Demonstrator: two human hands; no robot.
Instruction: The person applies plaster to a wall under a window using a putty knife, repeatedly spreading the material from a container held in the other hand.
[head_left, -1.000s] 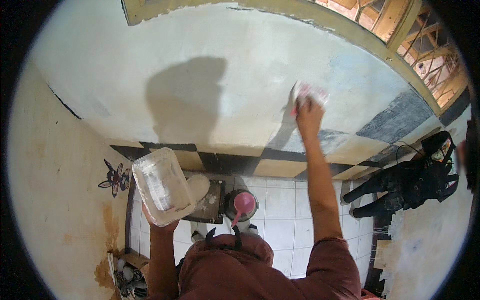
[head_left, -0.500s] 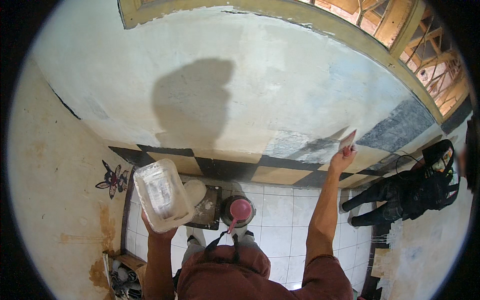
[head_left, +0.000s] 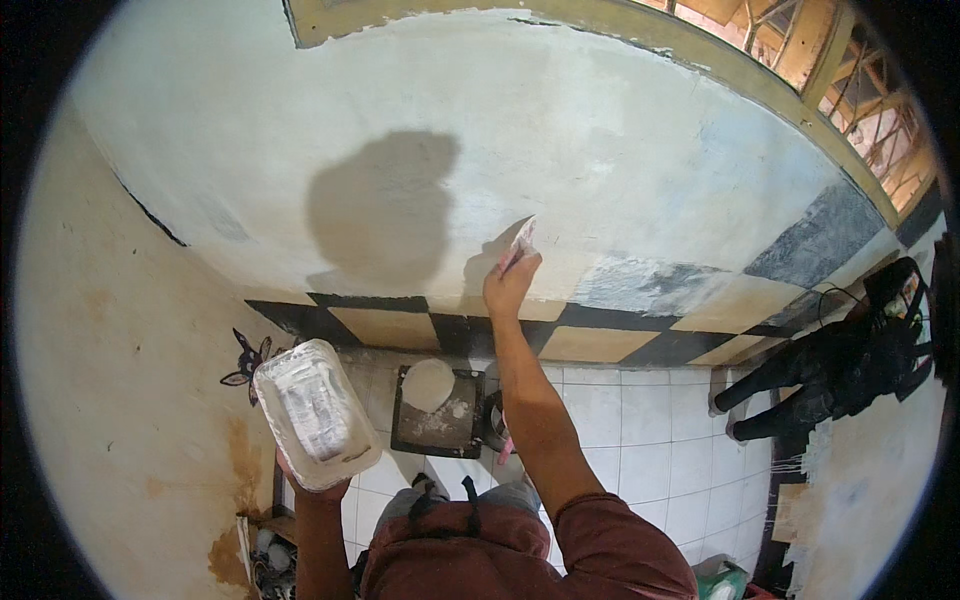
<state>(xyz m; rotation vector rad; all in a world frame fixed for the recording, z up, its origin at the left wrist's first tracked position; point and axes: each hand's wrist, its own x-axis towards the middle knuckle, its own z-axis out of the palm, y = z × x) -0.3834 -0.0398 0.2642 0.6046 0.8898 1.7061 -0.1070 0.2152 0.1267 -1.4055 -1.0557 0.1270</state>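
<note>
Item 1: my left hand (head_left: pixel 312 490), cupped under a white plastic tub (head_left: pixel 316 412) smeared with filler and held level at my side. Item 2: my right hand (head_left: pixel 510 285), closed around a small putty knife (head_left: pixel 522 240) whose blade touches the pale wall (head_left: pixel 620 150) just above the black-and-tan checker band (head_left: pixel 390 325). Risk, as I judge it: the tub could tilt while I watch the blade, dropping filler on the white floor tiles (head_left: pixel 640 430).

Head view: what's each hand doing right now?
Left hand: holding a white rectangular plastic tray.
Right hand: closed on a small flat scraper against the wall.
</note>
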